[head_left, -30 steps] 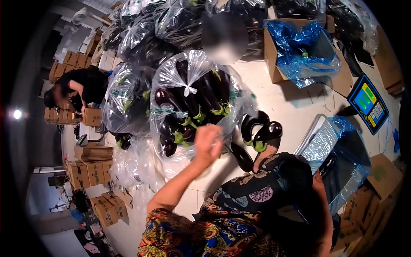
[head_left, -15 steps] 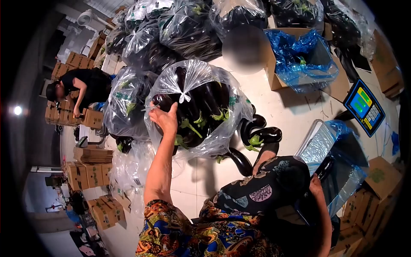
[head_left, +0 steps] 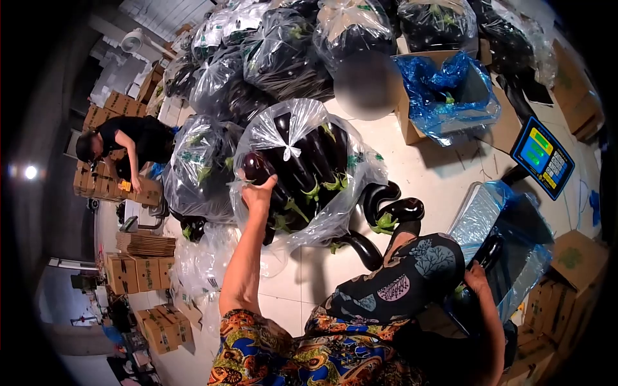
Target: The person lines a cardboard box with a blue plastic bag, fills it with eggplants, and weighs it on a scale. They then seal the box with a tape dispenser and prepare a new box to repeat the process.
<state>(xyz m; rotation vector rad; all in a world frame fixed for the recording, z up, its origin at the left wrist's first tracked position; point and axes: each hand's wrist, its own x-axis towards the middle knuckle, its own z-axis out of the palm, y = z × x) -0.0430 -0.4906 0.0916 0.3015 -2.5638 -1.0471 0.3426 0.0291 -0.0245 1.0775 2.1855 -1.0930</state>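
My left hand [head_left: 259, 195] is closed around the lower end of a dark purple eggplant [head_left: 256, 165] at the left side of an opened clear plastic bag [head_left: 370, 168]. More eggplants [head_left: 297, 168] with green caps fill that bag. On the right, my right hand [head_left: 476, 278] grips another eggplant [head_left: 492, 249] above a box lined with blue plastic [head_left: 524, 241]; part of the fingers is hidden. A few loose eggplants [head_left: 404, 209] lie on the floor between the bag and my knee.
Full bags of eggplants [head_left: 286, 61] stand behind and left. A cardboard box with blue lining [head_left: 412, 119] sits at the back right, near a scale display [head_left: 543, 158]. At left a co-worker [head_left: 132, 145] bends over boxes. Stacked cartons [head_left: 560, 305] are at lower right.
My left thumb and fingers have closed further around the eggplant in the bag. My right hand stays at the blue-lined box with its eggplant. The view has shifted slightly.
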